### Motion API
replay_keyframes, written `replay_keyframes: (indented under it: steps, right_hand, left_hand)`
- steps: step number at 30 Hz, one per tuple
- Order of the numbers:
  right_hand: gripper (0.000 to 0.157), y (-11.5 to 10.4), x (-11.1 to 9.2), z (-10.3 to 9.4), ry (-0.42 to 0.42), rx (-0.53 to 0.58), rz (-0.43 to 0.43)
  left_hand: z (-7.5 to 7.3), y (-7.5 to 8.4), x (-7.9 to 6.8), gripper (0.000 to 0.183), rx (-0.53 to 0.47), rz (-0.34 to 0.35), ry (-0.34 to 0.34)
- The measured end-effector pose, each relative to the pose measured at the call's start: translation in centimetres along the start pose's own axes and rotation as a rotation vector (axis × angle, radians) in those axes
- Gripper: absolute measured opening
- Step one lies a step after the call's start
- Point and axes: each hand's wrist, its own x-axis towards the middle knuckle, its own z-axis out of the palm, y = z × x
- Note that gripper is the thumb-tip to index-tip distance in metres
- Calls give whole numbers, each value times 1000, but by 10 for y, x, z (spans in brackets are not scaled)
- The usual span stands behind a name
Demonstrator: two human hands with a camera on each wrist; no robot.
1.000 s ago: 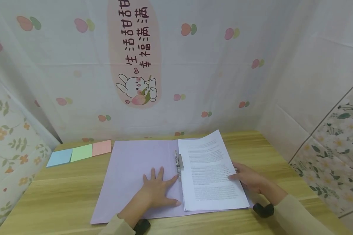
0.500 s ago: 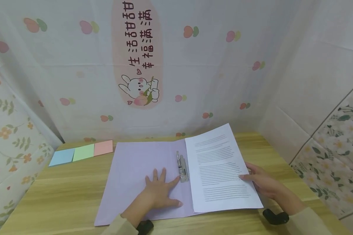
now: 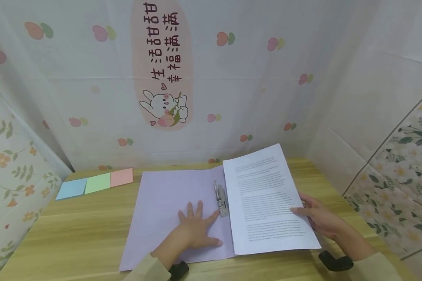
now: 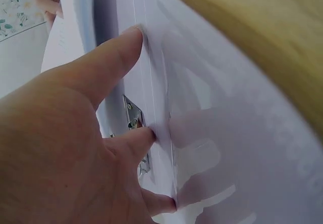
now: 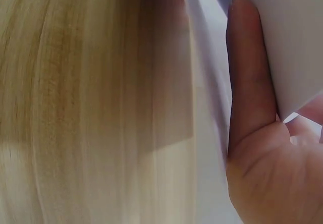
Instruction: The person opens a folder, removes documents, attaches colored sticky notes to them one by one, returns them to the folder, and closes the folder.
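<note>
A light purple file folder [image 3: 172,207] lies spread out on the table, a metal clip [image 3: 222,200] fixed near its spine. My left hand [image 3: 195,230] presses on the folder's left cover with fingers spread, index fingertip right beside the clip; in the left wrist view its thumb and fingertips rest along the spine crease. My right hand [image 3: 318,214] pinches the right edge of the printed sheets [image 3: 267,203], thumb on top and fingers underneath. The sheets slant up at the far right corner, their left edge just right of the clip. In the right wrist view a finger [image 5: 250,67] lies against the paper.
Blue [image 3: 71,189], green [image 3: 97,182] and pink sticky note pads [image 3: 121,177] stand in a row at the back left. A patterned curtain [image 3: 204,89] hangs behind the wooden table [image 3: 67,234], with floral sheets on both sides.
My right hand has drawn the sheets to the right, off the clip, which now shows in full. The left hand keeps pressing on the folder, which has shifted slightly rightward.
</note>
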Motion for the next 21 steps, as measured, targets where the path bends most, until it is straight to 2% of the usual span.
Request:
replay_keyframes:
  steps: [7,11,14,18,21]
  right_hand:
    - [73,-1,3,7,21,4,8]
    - [72,1,8,15,22,18,6]
    - [72,2,9,19,36,29,16]
    - [73,3,10,23,46,38,21]
    - [72,4,12,25,26,49,6]
  left_hand:
    - [4,10,4,89,-36,38,14]
    - [4,13,3,83,-67,25,51]
    - [3,13,2,69,-114,13,100]
    - [1,10,3,43,-228,19,198]
    - [1,8,6,38,-329,28,271]
